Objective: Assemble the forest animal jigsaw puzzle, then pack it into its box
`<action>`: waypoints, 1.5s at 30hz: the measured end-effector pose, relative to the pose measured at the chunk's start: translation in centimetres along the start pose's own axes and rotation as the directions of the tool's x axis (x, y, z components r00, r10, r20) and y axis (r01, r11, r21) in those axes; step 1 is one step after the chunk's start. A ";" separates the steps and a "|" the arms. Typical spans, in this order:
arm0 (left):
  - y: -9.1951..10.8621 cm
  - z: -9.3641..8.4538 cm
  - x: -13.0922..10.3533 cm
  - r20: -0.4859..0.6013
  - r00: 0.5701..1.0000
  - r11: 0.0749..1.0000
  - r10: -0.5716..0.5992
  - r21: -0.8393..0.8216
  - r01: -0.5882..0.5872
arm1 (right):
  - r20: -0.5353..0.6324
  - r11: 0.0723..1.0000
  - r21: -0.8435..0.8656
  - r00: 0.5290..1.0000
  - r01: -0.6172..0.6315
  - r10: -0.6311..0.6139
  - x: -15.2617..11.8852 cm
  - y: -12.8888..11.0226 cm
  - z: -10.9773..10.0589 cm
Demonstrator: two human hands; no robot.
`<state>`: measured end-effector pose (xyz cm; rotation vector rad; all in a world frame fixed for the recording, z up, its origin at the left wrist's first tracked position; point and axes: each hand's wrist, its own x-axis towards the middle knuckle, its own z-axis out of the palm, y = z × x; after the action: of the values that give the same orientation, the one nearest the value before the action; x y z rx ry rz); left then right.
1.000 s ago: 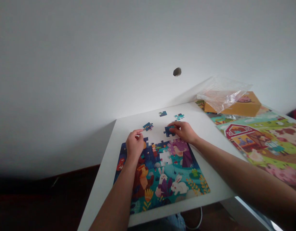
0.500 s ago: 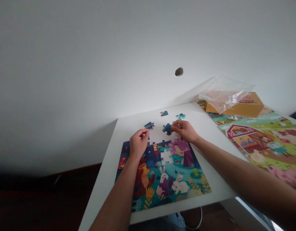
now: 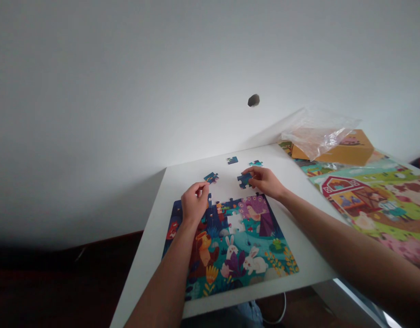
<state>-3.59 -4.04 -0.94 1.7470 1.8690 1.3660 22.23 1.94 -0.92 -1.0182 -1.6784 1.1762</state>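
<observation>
A jigsaw puzzle [image 3: 227, 255] with rabbits, a dog and a peacock lies mostly joined on the white table [image 3: 155, 228]. Its upper edge is uneven, and a gap in its middle shows white. Above that edge, my right hand [image 3: 264, 181] pinches a dark blue puzzle piece [image 3: 244, 181], thumb and fingers at its right side. My left hand [image 3: 193, 200] rests over the puzzle's upper left, fingers curled and fingertips together, no piece visible in them. Just beyond these fingertips lies a loose blue puzzle piece [image 3: 211, 177].
Two more loose pieces, one dark blue [image 3: 232, 160] and one turquoise [image 3: 256, 163], lie near the wall [image 3: 128, 91]. On the right are a farm picture [image 3: 381, 205], a yellow box [image 3: 353, 150] and a clear plastic bag [image 3: 319, 134]. The wall has a round hole [image 3: 253, 100].
The piece in my right hand has shifted slightly right and turned. My left hand has hardly moved. The other loose pieces lie as before.
</observation>
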 end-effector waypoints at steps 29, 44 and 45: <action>1.6 1.6 -1.4 0.564 0.787 0.814 0.252 0.316 -0.487 | 0.027 0.516 -0.843 0.970 0.152 -0.241 -0.7 -0.7 0.5; 2.1 1.6 -1.6 0.564 0.749 0.836 0.346 0.177 -0.519 | 0.326 0.547 -0.745 0.924 0.382 -0.200 0.1 -0.3 -0.1; 2.1 1.6 -1.6 0.564 0.750 0.837 0.345 0.178 -0.518 | 0.337 0.550 -0.738 0.920 0.390 -0.200 0.0 -0.4 -0.1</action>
<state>-0.71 -5.05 -0.86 2.5357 1.4837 0.5875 22.28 1.92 -0.51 -1.0524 -2.5403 0.2435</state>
